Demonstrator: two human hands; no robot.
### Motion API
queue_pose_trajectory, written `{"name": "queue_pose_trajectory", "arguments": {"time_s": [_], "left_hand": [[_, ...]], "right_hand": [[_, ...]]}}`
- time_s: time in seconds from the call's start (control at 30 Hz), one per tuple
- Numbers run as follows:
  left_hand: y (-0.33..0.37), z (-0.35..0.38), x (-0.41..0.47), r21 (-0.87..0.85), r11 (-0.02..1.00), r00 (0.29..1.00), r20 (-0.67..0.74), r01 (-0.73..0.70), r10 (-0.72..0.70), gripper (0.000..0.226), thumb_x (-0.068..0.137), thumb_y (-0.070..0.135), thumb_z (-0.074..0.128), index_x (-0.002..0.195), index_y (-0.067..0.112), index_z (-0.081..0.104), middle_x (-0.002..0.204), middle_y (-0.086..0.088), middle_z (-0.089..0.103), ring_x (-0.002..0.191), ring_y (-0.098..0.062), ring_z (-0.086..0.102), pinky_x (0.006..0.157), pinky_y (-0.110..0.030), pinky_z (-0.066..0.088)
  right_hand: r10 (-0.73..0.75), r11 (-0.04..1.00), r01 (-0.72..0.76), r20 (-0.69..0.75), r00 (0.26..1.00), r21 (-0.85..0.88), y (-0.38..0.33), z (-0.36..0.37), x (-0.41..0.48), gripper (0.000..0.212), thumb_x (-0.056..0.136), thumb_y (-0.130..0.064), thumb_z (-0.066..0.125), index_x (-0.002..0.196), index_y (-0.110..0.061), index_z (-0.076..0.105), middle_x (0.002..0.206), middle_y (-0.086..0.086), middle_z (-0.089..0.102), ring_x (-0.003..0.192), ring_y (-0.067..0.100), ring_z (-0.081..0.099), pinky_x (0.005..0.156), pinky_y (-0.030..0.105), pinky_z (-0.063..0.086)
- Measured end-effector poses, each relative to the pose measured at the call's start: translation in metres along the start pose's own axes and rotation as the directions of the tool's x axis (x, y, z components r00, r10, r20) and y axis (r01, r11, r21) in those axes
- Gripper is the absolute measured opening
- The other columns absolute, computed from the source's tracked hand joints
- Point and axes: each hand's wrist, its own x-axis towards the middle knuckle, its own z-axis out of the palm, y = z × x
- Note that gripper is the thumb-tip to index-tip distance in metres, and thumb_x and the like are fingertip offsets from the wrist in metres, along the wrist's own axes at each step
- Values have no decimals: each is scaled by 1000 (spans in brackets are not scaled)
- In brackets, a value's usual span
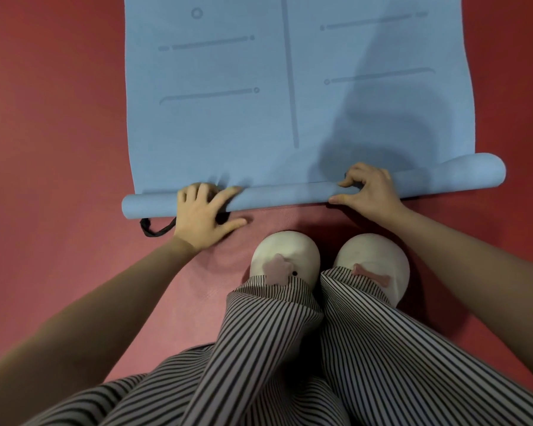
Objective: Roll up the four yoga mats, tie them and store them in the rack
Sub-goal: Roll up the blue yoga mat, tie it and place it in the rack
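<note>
a: where was the mat, starting at the left?

b: the blue yoga mat [228, 124] lay flat on the red floor [53, 118], stretching away from the person, with its near end wound into a roll [290, 195] that ran across in front of the white shoes [285, 253]. a black strap [157, 230] looped out from under the roll's left end.

a: and the left hand?

b: the left hand [203, 216] lay spread wide over the roll near that end, fingers draped across the top, forefinger along it, thumb on the floor. whether it touched the strap, i couldn't tell.

a: further right?

b: the right hand [370, 192] pinched the blue yoga mat at the roll, curled fingertips on top and thumb against the near side. beyond it the roll flared thicker at its right end.

a: anything printed on it?

b: only faint marks on the flat part: a small ring [196, 13], a long centre line [290, 72], and short bars [210, 95] ending in dots on both sides of it. striped trousers [290, 348] filled the foreground.
</note>
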Motion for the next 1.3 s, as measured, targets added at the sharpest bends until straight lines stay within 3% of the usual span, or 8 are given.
{"name": "queue_pose_trajectory", "arguments": {"time_s": [0.33, 0.47, 0.57, 0.73, 0.9, 1.07, 1.2, 1.3], "left_hand": [[3, -5, 29, 36, 999, 1000, -5, -9, 9, 40, 92, 43, 42, 89, 13, 68, 81, -3, 60, 86, -18, 43, 82, -36, 24], [14, -1, 42, 71, 997, 999, -42, 22, -19, 34, 91, 30, 42, 80, 6, 63, 83, -10, 61, 84, -28, 49, 79, -37, 26], [17, -5, 45, 14, 1000, 1000, -4, 1, -1, 31, 92, 28, 42, 94, 6, 63, 77, -12, 58, 66, -32, 54, 68, -38, 40], [21, -2, 47, -91, 995, 999, -35, -36, 33, 21, 86, 17, 48, 101, 13, 62, 99, -13, 61, 75, -33, 56, 66, -35, 48], [18, 4, 41, -74, 993, 996, 23, -87, 89, 44, 91, 54, 46, 102, 12, 55, 95, -8, 63, 86, -25, 46, 72, -37, 41], [16, 0, 54, -105, 993, 998, 32, -51, 55, 36, 89, 42, 50, 87, 9, 63, 79, -6, 61, 70, -27, 48, 61, -34, 44], [15, -6, 63, -107, 994, 996, 79, -27, 36, 41, 87, 44, 48, 83, 7, 64, 75, -7, 61, 64, -29, 54, 58, -30, 41], [15, -10, 70, -91, 996, 988, 157, 14, 1, 50, 86, 51, 41, 89, 6, 63, 81, -9, 63, 72, -32, 58, 58, -32, 40]], "right_hand": [[-85, 989, 78, -53, 995, -123, -7, -9, 11, 29, 77, -32, 76, 80, -3, 71, 81, 11, 65, 80, 28, 58, 68, 26, 29], [-98, 973, 86, -43, 994, -214, -12, -12, 24, 33, 81, -43, 67, 86, -11, 74, 95, 8, 63, 99, 27, 55, 81, 29, 26], [10, 974, 5, 67, 998, -226, -16, -18, 35, 29, 82, -42, 68, 97, -17, 70, 92, 3, 62, 96, 21, 56, 81, 29, 30], [77, 985, -60, 102, 992, -160, -22, -22, 41, 24, 79, -37, 72, 83, -15, 63, 82, -1, 62, 89, 21, 58, 82, 32, 33], [-138, 949, 129, -12, 990, -289, -14, -16, 23, 28, 79, -37, 68, 69, -11, 61, 76, 5, 61, 82, 27, 57, 72, 32, 22], [-257, 898, 163, -187, 948, -409, -15, 2, 0, 33, 86, -39, 51, 73, -10, 61, 71, 6, 58, 76, 26, 53, 74, 34, 25], [-228, 829, 189, -10, 974, -526, -7, 1, 1, 62, 69, -64, 56, 93, -7, 59, 88, 11, 59, 90, 27, 52, 82, 36, 25], [-146, 816, 151, 54, 988, -559, -14, -3, 15, 65, 69, -59, 69, 97, -1, 57, 94, 18, 60, 90, 34, 56, 82, 39, 23]]}}
